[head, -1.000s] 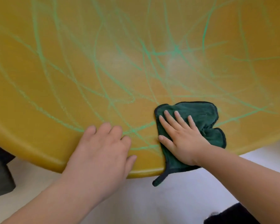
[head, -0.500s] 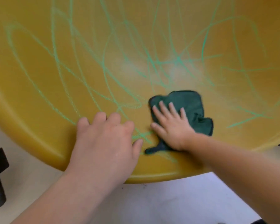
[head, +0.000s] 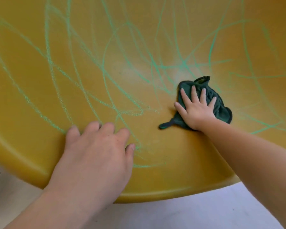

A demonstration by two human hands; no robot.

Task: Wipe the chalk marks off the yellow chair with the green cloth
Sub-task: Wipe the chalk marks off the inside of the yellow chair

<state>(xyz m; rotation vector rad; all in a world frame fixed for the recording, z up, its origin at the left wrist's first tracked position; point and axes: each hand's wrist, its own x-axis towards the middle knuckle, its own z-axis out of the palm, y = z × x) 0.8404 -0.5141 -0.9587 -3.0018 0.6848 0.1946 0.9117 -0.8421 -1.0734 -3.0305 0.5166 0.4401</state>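
Head view, down onto a yellow moulded plastic chair seat [head: 172, 179], scrawled across with pale green chalk marks [head: 102, 66].

Far left: long looping lines running from the near rim toward the far side, unwiped by the look of them.

Left of centre, at the near rim: left hand [head: 92, 156], palm down on the plastic, fingers [head: 109, 128] loosely bent over a chalk line, grip holding nothing. Probably bracing the chair.

Between the two hands: a flattened loop of chalk and a few crossing strokes, then a bare-looking patch of yellow on the near side of the cloth.

Right of centre, well in from the rim: dark green bunched cloth [head: 221, 106], lying on the seat, pinned under the right hand [head: 196, 111]. Grip wide, fingertips [head: 193, 88] spread flat and pointing far, nothing curled round the fabric. Narrow tail of cloth poking out to the near left.

Just beyond those fingertips: dense knot of crossing lines [head: 184, 63]. Further right: more strokes, slanting toward the near right rim.

Judged for the coming stroke: chalk thickest straight ahead along the line of the fingers, widest to the left. Right hand alone placed to carry the cloth there. Left hand nearer the leftmost loops, but clothless.
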